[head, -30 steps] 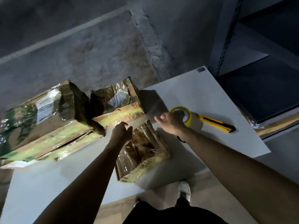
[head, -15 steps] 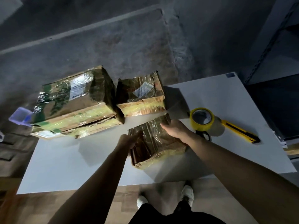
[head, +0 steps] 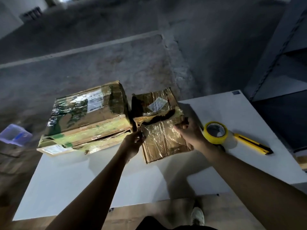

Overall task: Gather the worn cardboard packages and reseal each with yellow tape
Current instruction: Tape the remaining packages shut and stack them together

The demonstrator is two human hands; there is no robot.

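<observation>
White trainer (head: pixel 197 216) on a wooden floor lies nearest, just below the near edge of a pale table (head: pixel 74 188). Over the table's middle two bare forearms reach forward to a small cardboard package (head: pixel 163 143) wrapped in shiny clear film. The left hand (head: pixel 133 144) grips its left edge with curled fingers, and the right hand (head: pixel 189 132) holds its far right corner, fingers bent over the top. Whether the package rests flat or is lifted cannot be told. Just right of the right hand stands a roll of yellow tape (head: pixel 216 132), and beside that lies a yellow utility knife (head: pixel 253 144). The small package's far edge meets the torn front of a medium package (head: pixel 156 105). Left of this sits a large package (head: pixel 88 117) banded with yellow-green tape, stacked on a flat package (head: pixel 66 147) at the table's far left corner. Beyond are a grey concrete floor (head: pixel 116 60), a blue bin (head: pixel 15 134) at the left and dark shelving (head: pixel 282 67) at the right.
</observation>
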